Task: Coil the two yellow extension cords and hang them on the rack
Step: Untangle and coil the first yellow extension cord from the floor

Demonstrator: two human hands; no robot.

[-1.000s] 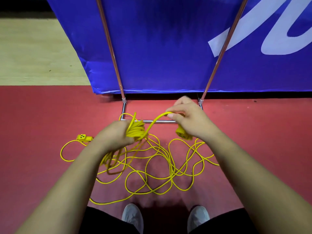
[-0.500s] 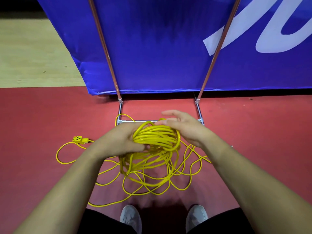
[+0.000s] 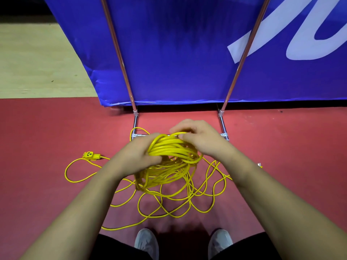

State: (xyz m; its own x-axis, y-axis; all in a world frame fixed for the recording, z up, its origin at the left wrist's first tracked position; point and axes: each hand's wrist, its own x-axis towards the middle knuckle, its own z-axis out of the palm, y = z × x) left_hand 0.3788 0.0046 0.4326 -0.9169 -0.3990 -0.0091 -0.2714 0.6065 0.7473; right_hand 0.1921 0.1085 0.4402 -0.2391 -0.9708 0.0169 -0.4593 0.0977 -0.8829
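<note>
Standing across the far side of the red floor [image 3: 47,147], a big blue banner [image 3: 178,53] with white lettering fills most of the view, its lower edge hanging just above the floor. A strip of pale wooden floor [image 3: 37,62] shows beyond the red, toward the far left corner. In front of the banner rises the rack [image 3: 120,53], two slim metal uprights leaning apart as they climb, joined low down by a chrome crossbar that lies on the red floor just behind the hands.

A yellow extension cord [image 3: 169,199] sprawls in loose, overlapping loops over the middle of the red floor, between the crossbar and the person's grey shoes [image 3: 146,243] at the near edge. One long loop runs out to the left and ends in a yellow socket block [image 3: 91,155] lying flat on the floor, well apart from the hands.

Above that tangle the person holds a thick yellow coil [image 3: 174,152] of many turns, raised off the floor, its lower turns sagging toward the loose loops. The left hand [image 3: 137,154] has its fingers wrapped tight around the coil's left side, gripping the bundled turns. The right hand [image 3: 199,139] rests on the coil's top right, thumb and forefinger pinching a single strand at the crest while the other fingers curl over the bundle.
</note>
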